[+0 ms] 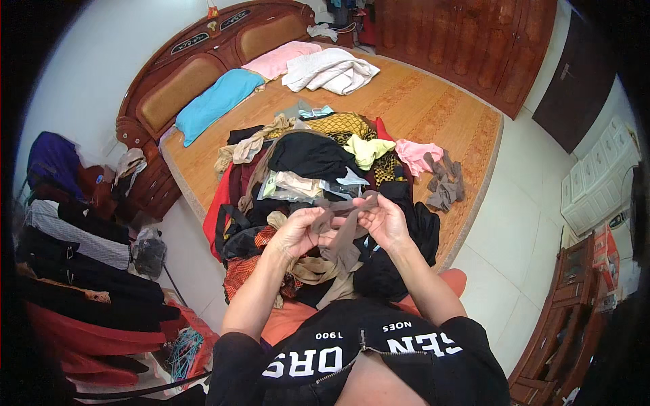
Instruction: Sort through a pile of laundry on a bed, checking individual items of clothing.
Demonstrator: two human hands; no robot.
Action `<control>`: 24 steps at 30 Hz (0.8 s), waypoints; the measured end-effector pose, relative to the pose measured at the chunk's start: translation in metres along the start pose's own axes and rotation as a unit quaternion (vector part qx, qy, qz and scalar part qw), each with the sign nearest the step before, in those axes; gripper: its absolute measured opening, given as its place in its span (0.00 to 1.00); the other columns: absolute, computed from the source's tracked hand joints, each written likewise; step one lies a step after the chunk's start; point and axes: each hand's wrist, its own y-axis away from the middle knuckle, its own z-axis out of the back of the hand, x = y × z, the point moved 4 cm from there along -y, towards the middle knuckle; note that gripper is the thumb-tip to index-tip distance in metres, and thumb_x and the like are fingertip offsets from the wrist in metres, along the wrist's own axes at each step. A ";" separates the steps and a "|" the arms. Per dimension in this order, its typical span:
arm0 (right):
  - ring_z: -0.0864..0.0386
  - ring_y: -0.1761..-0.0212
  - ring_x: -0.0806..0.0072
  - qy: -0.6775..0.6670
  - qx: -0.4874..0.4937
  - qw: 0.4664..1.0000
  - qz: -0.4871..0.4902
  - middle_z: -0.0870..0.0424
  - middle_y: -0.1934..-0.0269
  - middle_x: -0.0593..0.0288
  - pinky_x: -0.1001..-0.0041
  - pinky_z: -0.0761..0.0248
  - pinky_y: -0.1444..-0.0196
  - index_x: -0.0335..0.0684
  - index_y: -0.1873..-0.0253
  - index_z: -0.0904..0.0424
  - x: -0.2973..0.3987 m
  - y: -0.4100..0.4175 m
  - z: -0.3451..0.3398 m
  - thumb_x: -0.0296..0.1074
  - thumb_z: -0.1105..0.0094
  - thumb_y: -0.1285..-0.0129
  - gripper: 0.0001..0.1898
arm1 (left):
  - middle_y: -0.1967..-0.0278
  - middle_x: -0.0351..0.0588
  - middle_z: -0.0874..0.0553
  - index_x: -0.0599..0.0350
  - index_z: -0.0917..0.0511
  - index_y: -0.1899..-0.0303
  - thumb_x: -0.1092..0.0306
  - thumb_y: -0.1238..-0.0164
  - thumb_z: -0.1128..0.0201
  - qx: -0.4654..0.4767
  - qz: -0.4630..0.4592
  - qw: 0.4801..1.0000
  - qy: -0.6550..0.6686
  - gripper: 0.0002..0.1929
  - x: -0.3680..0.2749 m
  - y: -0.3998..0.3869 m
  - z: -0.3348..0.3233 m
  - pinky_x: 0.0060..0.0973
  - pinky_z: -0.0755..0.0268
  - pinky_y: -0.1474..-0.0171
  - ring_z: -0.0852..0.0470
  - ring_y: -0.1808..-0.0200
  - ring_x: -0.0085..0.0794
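Both my hands hold a sheer grey-brown stocking (344, 236) over a heap of clothes. My left hand (299, 231) pinches its left part, and my right hand (383, 221) grips its upper right edge; part of it hangs down between them. Just beyond my hands lie a clear plastic packet (292, 187) and a black garment (312, 155). Tan stockings (315, 270) lie below my hands, near my lap. A yellow-green cloth (369, 151), a pink cloth (417, 156) and a crumpled grey-brown stocking (445, 182) are at the heap's right side.
The heap lies on a bed with a woven mat (406, 94). Near the headboard (172, 96) are a blue pillow (218, 101), a pink pillow (282, 58) and a folded white blanket (330, 71). Piled clothes (91, 228) stand at left; white drawers (599, 172) and a wooden cabinet (558, 314) at right.
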 end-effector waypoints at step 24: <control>0.20 0.52 0.55 -0.113 -0.064 0.991 0.017 0.20 0.52 0.43 0.64 0.23 0.51 0.34 0.60 0.26 -0.018 0.001 0.016 0.38 0.59 0.29 0.14 | 0.70 0.39 0.21 0.56 0.28 0.70 0.76 0.40 0.39 -0.079 -0.127 0.989 0.014 0.05 0.069 -0.023 -0.011 0.33 0.23 0.56 0.20 0.67 0.26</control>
